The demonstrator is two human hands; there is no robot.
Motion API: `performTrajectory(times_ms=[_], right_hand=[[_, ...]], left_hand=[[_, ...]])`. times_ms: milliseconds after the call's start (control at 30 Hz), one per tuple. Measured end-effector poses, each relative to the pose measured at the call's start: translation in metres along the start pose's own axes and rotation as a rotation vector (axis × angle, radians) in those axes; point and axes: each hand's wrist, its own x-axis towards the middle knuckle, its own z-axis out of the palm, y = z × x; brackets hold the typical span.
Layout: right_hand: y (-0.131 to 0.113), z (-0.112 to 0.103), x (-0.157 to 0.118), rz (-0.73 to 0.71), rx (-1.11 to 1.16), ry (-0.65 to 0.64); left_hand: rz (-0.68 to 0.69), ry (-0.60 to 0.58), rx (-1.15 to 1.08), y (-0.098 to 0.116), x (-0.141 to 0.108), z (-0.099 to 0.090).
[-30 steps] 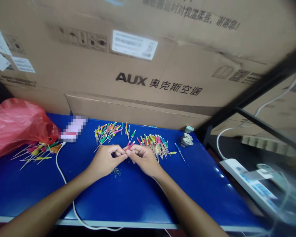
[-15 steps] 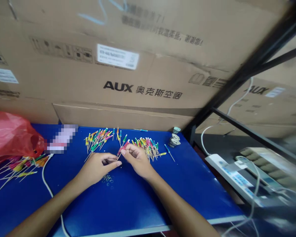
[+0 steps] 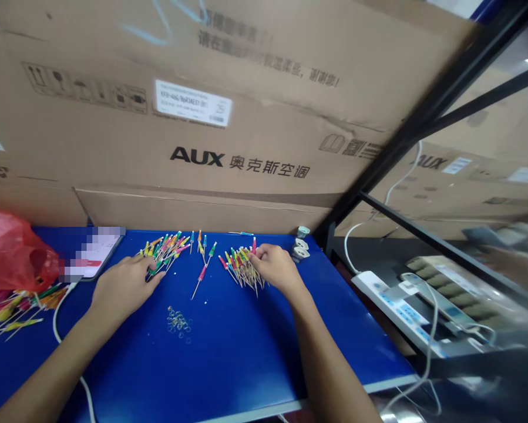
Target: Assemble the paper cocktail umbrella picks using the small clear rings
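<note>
My left hand [image 3: 127, 285] reaches over the left pile of folded paper cocktail umbrellas [image 3: 171, 249], its thumb and forefinger apart around some of the sticks. At the right pile of cocktail umbrellas [image 3: 246, 273], my right hand [image 3: 276, 265] has its fingers pinched at a pink-tipped cocktail umbrella [image 3: 254, 243]; its stick is partly hidden. Between the hands a single pink cocktail umbrella [image 3: 201, 274] lies on the blue tabletop [image 3: 246, 364]. A few more loose umbrellas lie behind it. Nearer me is a scatter of small clear rings [image 3: 178, 321].
A red plastic bag [image 3: 17, 249] lies at the left by more cocktail umbrellas [image 3: 14, 308]. Near it a phone [image 3: 100, 252] has a white cable [image 3: 61, 329] attached. Small pale pieces [image 3: 301, 244] stand at the back right. Cardboard boxes [image 3: 202, 200] rise behind; a power strip [image 3: 396, 308] is at right.
My hands have parted: the left went to the left pile, the right to the right pile. The rings and a pink umbrella between them now show. The view has shifted slightly right.
</note>
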Motion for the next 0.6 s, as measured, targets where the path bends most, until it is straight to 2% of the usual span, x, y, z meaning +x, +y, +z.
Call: performTrajectory(times_ms=[133,267,400,600], right_hand=[[-0.0012,0.0039,-0.0012,0.037,-0.082,-0.035],[-0.0011,0.0058,0.0004,0.035,-0.098,-0.017],[-0.0038,0.0062,0.0012,-0.001,-0.105,0.035],[-0.0101,0.0015,-0.0004,-0.012,-0.047,0.169]], left_hand=[[0.006,-0.045,0.046,-0.0024,0.0,0.0036],[-0.018,-0.039,0.077,-0.0009,-0.0007,0.002],[-0.047,-0.046,0.136,0.0009,-0.0012,-0.0009],[-0.054,-0.037,0.107,0.0019,-0.0012,-0.0042]])
